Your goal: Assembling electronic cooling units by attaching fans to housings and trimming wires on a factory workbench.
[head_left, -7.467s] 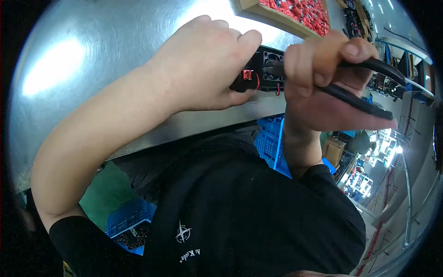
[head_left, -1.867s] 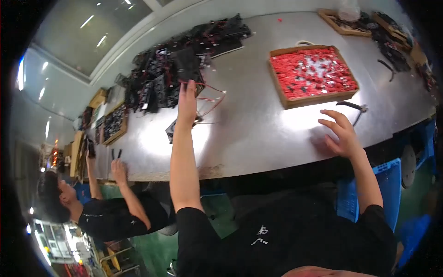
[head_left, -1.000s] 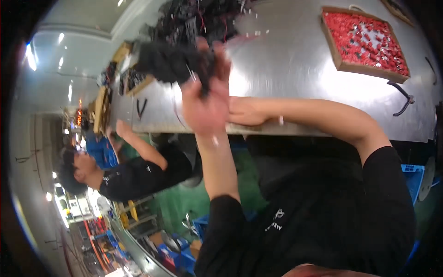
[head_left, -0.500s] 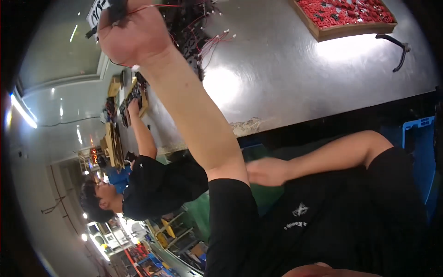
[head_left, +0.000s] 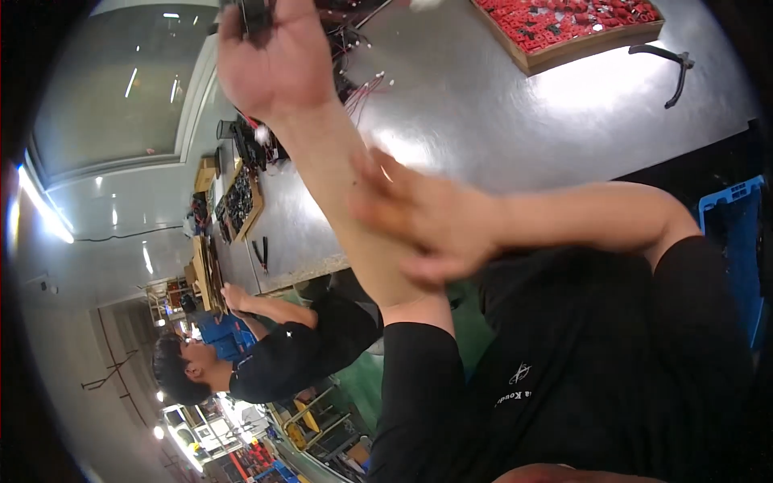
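At the top edge my left hand is closed round a black block-like part; the far end of that part is cut off by the picture. Blurred by motion, my right hand crosses in front of my left forearm, its thumb spread apart from the fingers. I see nothing held in it. Beside my left hand lies a bundle of thin red wires with small white plugs, partly behind the hand and wrist.
On the metal table stands a shallow wooden tray full of red parts. Black-handled pliers lie nearby. To the left a co-worker sits by another tray of black parts and more pliers. A blue crate stands at right.
My right hand has risen from near my left elbow to across the forearm. My left hand has shifted right. The co-worker's hand has left the tray of black parts.
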`<control>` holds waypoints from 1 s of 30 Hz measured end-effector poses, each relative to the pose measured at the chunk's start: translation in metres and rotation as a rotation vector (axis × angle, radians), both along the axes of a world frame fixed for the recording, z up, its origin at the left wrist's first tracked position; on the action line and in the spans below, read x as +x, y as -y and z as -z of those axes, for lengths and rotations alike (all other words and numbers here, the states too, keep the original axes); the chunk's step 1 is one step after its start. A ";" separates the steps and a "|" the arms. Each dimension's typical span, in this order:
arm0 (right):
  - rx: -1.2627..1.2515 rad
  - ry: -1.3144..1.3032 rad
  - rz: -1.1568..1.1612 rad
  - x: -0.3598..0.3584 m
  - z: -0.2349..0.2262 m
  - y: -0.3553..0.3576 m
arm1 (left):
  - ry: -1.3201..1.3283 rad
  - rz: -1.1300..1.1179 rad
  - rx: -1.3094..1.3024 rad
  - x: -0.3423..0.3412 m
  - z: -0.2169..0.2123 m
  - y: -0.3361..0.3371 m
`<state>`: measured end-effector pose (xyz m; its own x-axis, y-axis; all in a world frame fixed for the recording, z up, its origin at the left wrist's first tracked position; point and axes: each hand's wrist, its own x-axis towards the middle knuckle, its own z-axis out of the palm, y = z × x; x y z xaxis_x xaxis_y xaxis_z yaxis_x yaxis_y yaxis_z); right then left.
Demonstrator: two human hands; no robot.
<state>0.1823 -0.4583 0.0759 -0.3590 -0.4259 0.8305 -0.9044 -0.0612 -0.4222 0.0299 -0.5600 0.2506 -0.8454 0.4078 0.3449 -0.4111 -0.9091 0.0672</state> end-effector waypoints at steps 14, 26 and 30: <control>0.228 -0.111 -0.392 0.025 0.023 -0.028 | -0.080 -0.017 -0.082 0.018 0.039 0.016; -0.251 -0.068 0.069 -0.014 -0.010 -0.046 | -0.036 -0.114 -0.161 0.030 0.032 -0.009; -0.215 -0.111 0.114 -0.008 -0.001 -0.046 | 0.003 -0.132 -0.137 0.037 0.024 -0.024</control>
